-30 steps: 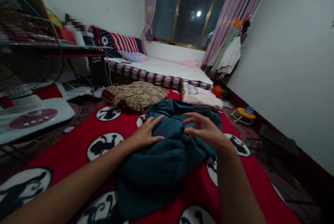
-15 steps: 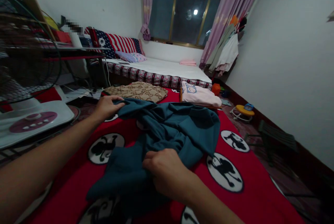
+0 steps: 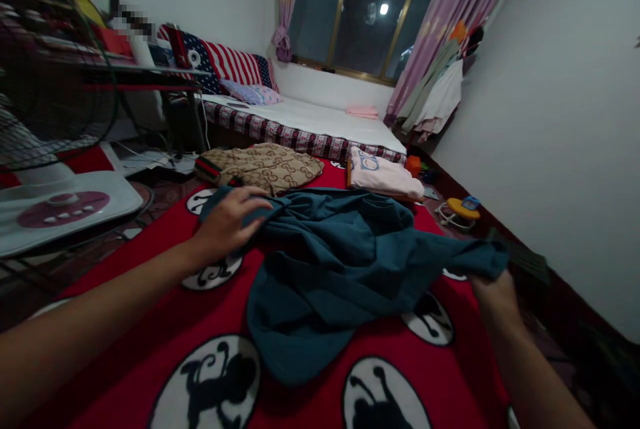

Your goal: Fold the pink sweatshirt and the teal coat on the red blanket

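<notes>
A crumpled dark teal garment (image 3: 340, 262) lies across the red blanket (image 3: 300, 409) with its round black-and-white figures; its exact kind does not show. My left hand (image 3: 233, 219) rests over the garment's far left end, its fingers apart and reaching to the right. At the right, my right hand (image 3: 495, 299) is closed on a narrow end of the garment and holds it out beyond the blanket's right side. The cloth between the hands is loosely bunched, and one rounded flap hangs toward me.
Beyond the garment are a brown patterned cloth item (image 3: 270, 165) and a folded pale pink cloth (image 3: 383, 174). A fan (image 3: 65, 205) stands close on the left. On the right are a small yellow stool (image 3: 463, 209) and a dark stool (image 3: 525, 259). A bed (image 3: 310, 115) lines the window wall.
My right hand has swung from the near middle to the far right, drawing one end of the garment with it. My left hand has moved slightly right and its fingers have spread.
</notes>
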`<state>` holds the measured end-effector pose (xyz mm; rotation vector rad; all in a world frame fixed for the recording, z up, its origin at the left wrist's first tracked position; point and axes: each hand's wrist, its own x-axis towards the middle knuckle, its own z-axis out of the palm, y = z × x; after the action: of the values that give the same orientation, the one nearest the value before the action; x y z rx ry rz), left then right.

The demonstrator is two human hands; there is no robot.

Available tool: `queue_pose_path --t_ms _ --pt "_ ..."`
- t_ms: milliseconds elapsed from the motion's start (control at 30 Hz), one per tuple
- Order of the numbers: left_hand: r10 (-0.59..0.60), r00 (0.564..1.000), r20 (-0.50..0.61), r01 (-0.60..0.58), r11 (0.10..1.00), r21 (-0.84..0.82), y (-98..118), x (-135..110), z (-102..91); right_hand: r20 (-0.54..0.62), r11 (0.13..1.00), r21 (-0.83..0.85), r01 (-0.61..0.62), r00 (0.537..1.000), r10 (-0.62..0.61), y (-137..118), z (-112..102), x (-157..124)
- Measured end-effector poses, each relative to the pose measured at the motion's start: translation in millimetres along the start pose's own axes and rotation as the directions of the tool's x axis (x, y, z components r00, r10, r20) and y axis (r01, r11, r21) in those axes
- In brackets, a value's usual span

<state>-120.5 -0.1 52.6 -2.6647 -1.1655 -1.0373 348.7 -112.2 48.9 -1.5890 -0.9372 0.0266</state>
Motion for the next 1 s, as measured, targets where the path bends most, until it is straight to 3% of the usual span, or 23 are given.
queue_pose_path --t_ms 67,133,200,233,300,367,467,567,633,700,767,833,900,933,1000 --pt "0.206 0.966 0.156 -0.19 0.975 -0.112 31 0 7.4 -0.145 1.0 -0.009 0.022 0.989 -0.023 5 -8 -10" --pt "0.326 0.915 0.237 -0.297 0.943 -0.151 51 -1 17.1 -0.176 0.984 -0.064 0.169 0.968 -0.178 0 -14 -23" --pt "0.342 0.905 0.254 -0.318 0.939 -0.131 58 -1 26.8 0.018 0.894 -0.189 0.406 0.912 -0.41 -7 -16 -34" --pt "0.33 0.907 0.261 -0.307 0.943 -0.126 58 0 31.4 0.169 0.815 -0.254 0.52 0.854 -0.492 -9 -16 -37" --pt "0.293 0.913 0.284 -0.263 0.954 -0.141 52 3 40.1 0.446 0.642 -0.33 0.692 0.714 -0.54 -5 -11 -40" --pt "0.259 0.909 0.328 -0.21 0.962 -0.178 45 6 47.9 0.599 0.535 -0.382 0.754 0.642 -0.478 7 -4 -38" --pt "0.255 0.877 0.408 -0.167 0.957 -0.239 40 10 53.7 0.677 0.515 -0.439 0.736 0.648 -0.348 27 8 -33" --pt "0.254 0.875 0.412 -0.126 0.942 -0.311 41 16 42.0 0.707 0.589 -0.41 0.696 0.651 -0.276 28 9 -26" --pt "0.196 0.908 0.37 -0.049 0.927 -0.371 40 21 22.0 0.669 0.715 -0.32 0.622 0.683 -0.295 14 0 -22" --pt "0.086 0.945 0.316 0.061 0.902 -0.428 34 24 -4.1 0.574 0.83 -0.205 0.519 0.751 -0.328 -7 -16 -18" --pt "-0.053 0.959 0.278 0.187 0.858 -0.479 24 24 -30.5 0.472 0.875 -0.133 0.466 0.806 -0.357 -25 -36 -16" --pt "-0.14 0.943 0.301 0.288 0.799 -0.528 13 19 -52.3 0.472 0.876 -0.117 0.467 0.802 -0.365 -32 -56 -17" --pt "-0.113 0.885 0.451 0.371 0.757 -0.538 6 10 -67.0 0.629 0.876 -0.126 0.465 0.721 -0.292 -28 -74 -23" --pt "-0.064 0.823 0.564 0.412 0.752 -0.515 5 5 -71.6 0.737 0.881 -0.139 0.453 0.641 -0.213 -24 -82 -26" --pt "0.027 0.654 0.756 0.456 0.783 -0.423 6 -4 -75.4 0.887 0.89 -0.187 0.416 0.46 -0.029 -15 -92 -31"
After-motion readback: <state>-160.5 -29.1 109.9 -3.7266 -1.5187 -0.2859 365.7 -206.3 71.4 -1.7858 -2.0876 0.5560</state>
